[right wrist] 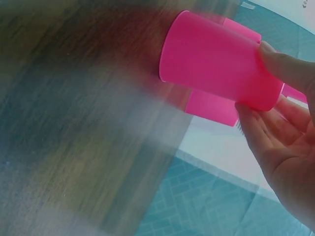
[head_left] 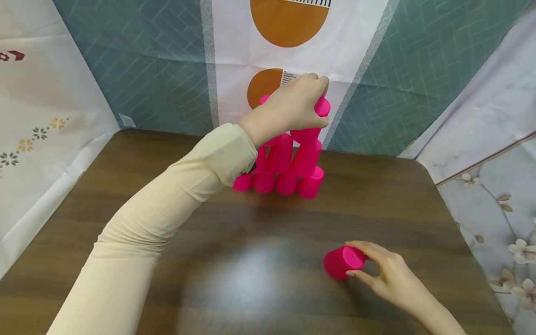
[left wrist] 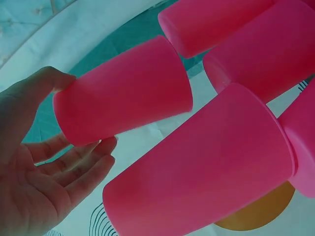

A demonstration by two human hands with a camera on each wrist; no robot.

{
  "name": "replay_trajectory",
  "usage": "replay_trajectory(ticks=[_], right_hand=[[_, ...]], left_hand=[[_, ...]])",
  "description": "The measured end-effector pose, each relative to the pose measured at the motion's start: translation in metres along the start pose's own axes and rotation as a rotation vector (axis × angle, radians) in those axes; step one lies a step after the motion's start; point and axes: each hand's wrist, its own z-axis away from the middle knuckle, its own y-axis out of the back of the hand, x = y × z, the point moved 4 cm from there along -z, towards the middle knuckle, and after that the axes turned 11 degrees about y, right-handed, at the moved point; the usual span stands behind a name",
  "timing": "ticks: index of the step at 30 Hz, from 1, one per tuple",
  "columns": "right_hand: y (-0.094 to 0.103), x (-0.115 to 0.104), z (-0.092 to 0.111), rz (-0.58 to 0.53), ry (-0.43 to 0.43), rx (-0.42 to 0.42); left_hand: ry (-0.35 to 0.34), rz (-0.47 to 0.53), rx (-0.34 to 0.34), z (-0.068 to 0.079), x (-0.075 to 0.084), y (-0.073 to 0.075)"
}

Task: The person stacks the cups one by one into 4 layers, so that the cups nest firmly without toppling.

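Observation:
A stack of pink cups (head_left: 279,156) stands upside down in rows at the far side of the table, partly behind the left forearm. High on its right side, my left hand (head_left: 299,102) grips a pink cup (left wrist: 123,91) near its closed end, thumb on one side and fingertips on the other. Whether that cup's rim rests on the stack cannot be told. Nearer and to the right, my right hand (head_left: 391,274) pinches another upside-down pink cup (right wrist: 221,61) between thumb and fingers. Whether its rim touches the table is unclear.
The brown wooden table (head_left: 201,279) spreads under both hands. Directly behind the stack hangs a patterned cloth (head_left: 347,28) in teal and white with orange shapes. Light printed sheets cover the left side (head_left: 37,93) and the flowered right side (head_left: 490,200).

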Motion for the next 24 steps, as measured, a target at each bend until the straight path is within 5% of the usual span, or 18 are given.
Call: replay_trajectory(ticks=[15,24], right_hand=[[-0.003,0.002,0.003,-0.053,-0.016,0.025],[-0.003,0.001,0.004,-0.034,-0.036,0.025]], left_hand=[[0.112,-0.034,-0.034,-0.001,-0.011,-0.007],[0.116,-0.083,-0.078,0.002,-0.01,-0.004]])
